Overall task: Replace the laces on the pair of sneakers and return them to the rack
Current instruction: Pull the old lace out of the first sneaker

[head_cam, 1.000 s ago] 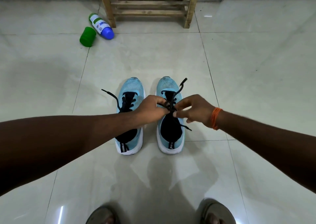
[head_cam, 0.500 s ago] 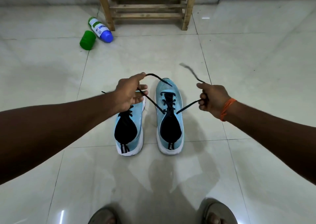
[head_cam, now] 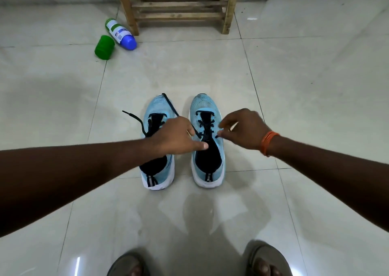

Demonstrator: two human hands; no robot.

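Okay, your left hand (head_cam: 176,137) and right hand (head_cam: 244,128) each pinch one end of the black lace (head_cam: 172,107) above the right sneaker (head_cam: 203,105), likely readying the knot.

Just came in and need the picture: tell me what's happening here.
A person works on two sneakers on the floor. The left hand grips one strand of the lace of the right sneaker; the right hand pinches its other end by the eyelets. The left sneaker has a loose lace. Neither is on the rack yet.
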